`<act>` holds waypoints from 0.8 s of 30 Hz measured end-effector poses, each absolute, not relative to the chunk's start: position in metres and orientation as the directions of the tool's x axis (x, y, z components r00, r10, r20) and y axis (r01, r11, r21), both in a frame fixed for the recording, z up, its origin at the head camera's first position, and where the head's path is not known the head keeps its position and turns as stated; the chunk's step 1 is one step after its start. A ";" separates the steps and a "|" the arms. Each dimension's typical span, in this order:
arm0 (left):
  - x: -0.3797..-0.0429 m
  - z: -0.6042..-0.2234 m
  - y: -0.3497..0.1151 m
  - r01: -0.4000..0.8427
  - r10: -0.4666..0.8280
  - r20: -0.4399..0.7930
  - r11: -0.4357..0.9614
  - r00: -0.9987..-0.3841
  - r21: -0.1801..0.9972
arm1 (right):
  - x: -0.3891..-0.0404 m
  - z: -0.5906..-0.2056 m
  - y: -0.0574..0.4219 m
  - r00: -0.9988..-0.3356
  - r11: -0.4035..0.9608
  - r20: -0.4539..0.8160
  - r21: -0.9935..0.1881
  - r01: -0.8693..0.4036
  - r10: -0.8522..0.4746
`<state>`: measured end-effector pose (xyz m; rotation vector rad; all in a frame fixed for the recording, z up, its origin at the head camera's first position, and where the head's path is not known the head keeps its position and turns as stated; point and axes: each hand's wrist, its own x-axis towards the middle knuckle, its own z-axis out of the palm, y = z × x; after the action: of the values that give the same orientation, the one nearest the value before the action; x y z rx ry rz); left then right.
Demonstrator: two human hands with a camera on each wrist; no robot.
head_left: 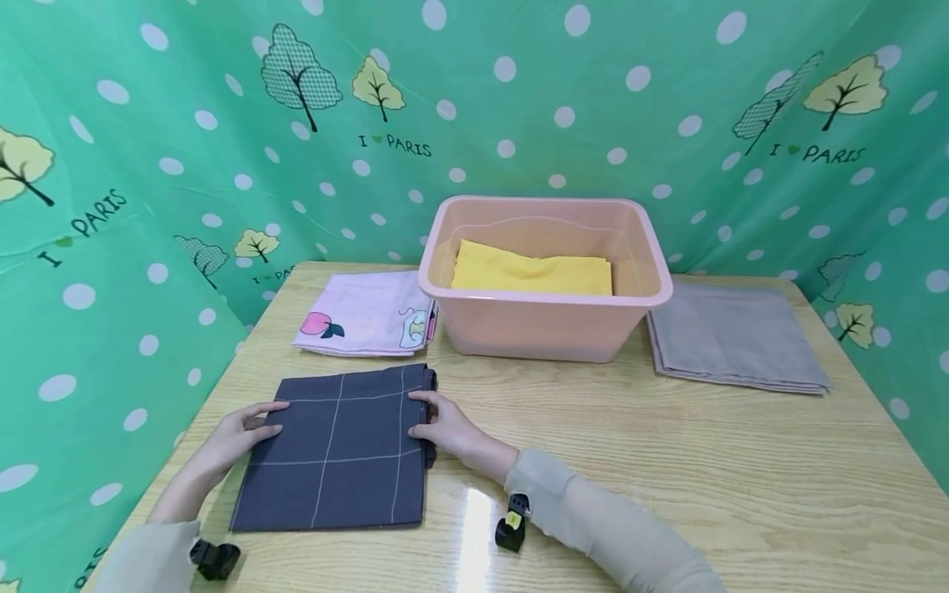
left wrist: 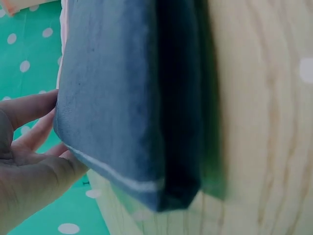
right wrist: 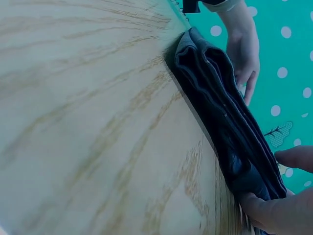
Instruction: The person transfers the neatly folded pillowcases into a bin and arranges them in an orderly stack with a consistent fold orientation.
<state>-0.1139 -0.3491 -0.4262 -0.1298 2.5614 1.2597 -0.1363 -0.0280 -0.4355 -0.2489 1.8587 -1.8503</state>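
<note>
Dark cloth [head_left: 363, 494] (white-lined) between left hand [head_left: 236, 435] and right [head_left: 448, 424]

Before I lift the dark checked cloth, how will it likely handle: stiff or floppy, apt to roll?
Likely floppy: the dark checked cloth shows soft, wavy layers along its right side. Those layers may slip apart if you catch only the top one, since they look loosely stacked there. It probably won't roll, being folded broad and flat.

The nearest cloth [head_left: 371, 494] lies left-front of the bin [head_left: 544, 327].
</note>
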 end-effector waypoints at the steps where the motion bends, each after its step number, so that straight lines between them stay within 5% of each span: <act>1: -0.114 -0.426 -0.349 -0.216 0.043 -0.303 0.606 -0.952 0.765 | -0.137 -0.436 -0.028 -0.860 0.068 -0.222 -0.974 0.215 -0.459; 9: -0.116 -0.423 -0.347 -0.264 0.045 -0.346 0.556 -0.937 0.788 | -0.138 -0.439 -0.031 -0.876 0.120 -0.244 -0.970 0.213 -0.416; 24: -0.109 -0.411 -0.346 -0.214 0.075 -0.295 0.522 -0.953 0.826 | -0.136 -0.432 -0.026 -0.885 -0.040 -0.262 -0.953 0.300 -0.385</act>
<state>-0.1092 -0.3455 -0.4115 -0.1160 2.4715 1.4007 -0.1357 -0.0260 -0.4318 -0.0897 1.7831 -1.9743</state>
